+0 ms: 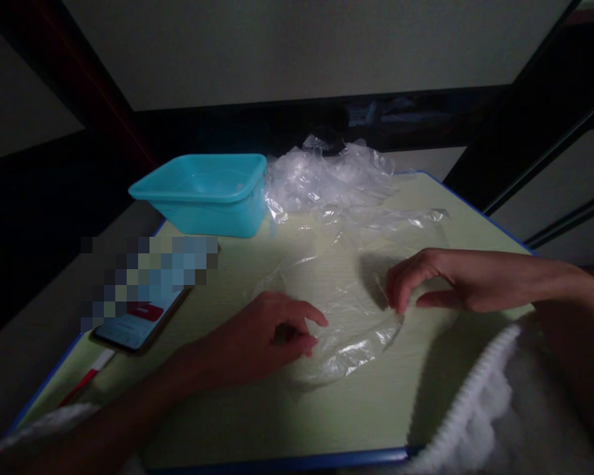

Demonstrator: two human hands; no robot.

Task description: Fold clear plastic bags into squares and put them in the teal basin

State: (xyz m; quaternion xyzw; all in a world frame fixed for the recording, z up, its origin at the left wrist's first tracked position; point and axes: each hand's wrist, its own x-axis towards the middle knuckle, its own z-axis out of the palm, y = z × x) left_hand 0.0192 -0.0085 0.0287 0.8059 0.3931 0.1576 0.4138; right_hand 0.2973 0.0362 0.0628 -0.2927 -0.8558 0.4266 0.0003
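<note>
A thin clear plastic bag (349, 353) lies spread and wrinkled over the middle of the table. At its left side, my left hand (270, 336) is open, with a small gap between thumb and forefinger over the film. My right hand (443, 280) reaches in from the right with fingers bent down at the bag's right edge. The right thumb stands apart from those fingers, and I see nothing gripped between them. Fingertips seem to touch the film, though contact is hard to make out.
A heap of crumpled clear plastic bags (331, 171) sits at the back, beside a turquoise plastic basin (212, 214). To the left lies a lit phone (138, 323), partly blurred out, with a red and white stick-like item (92, 376) near it. The pale table (287, 429) has a blue edge.
</note>
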